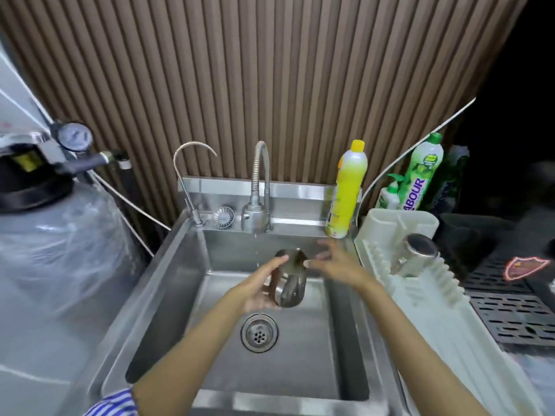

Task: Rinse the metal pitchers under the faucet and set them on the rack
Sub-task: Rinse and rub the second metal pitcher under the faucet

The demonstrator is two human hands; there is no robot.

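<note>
Over the steel sink my left hand grips a metal pitcher, tilted with its mouth pointing away toward the faucet. A thin stream of water falls from the faucet just left of the pitcher's rim. My right hand hovers at the pitcher's right side with its fingers spread, fingertips near the rim. A second metal pitcher stands upside down on the white plastic rack to the right of the sink.
The drain lies below the pitcher. A yellow detergent bottle stands on the sink's back right corner, green bottles behind the rack. A thin gooseneck tap rises at back left. A wrapped tank stands left, a black perforated tray right.
</note>
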